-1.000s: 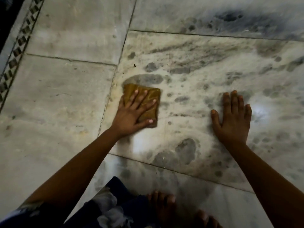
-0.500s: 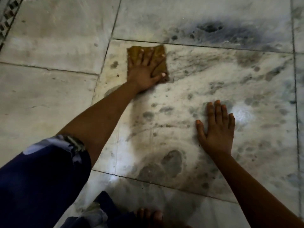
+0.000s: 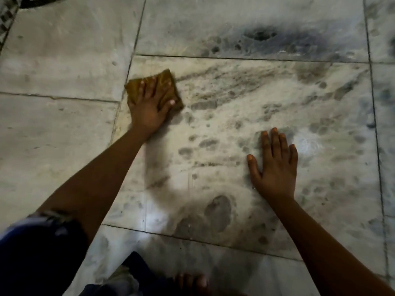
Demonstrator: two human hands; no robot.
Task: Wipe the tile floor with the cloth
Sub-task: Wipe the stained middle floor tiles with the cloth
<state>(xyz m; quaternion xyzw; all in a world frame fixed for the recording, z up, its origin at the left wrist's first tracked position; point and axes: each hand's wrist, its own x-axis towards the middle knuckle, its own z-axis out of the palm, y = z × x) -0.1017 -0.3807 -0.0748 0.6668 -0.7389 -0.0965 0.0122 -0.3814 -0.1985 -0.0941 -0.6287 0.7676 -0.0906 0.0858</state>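
A folded yellow-brown cloth point(image 3: 167, 81) lies flat on the pale marble tile floor point(image 3: 267, 107), near the left grout line of a large smudged tile. My left hand point(image 3: 149, 105) presses down on the cloth with fingers spread over it. My right hand point(image 3: 275, 167) rests palm-down on the same tile, fingers apart, holding nothing. Grey damp blotches and streaks cover this tile.
A dark stain point(image 3: 260, 35) marks the tile beyond. A patterned border strip point(image 3: 7, 20) runs along the top left corner. My bare toes point(image 3: 190, 283) and dark blue clothing point(image 3: 38, 259) are at the bottom edge.
My left hand first pushed the cloth away to the tile's far edge, then drew it back toward me and slightly left. My right hand stayed planted.
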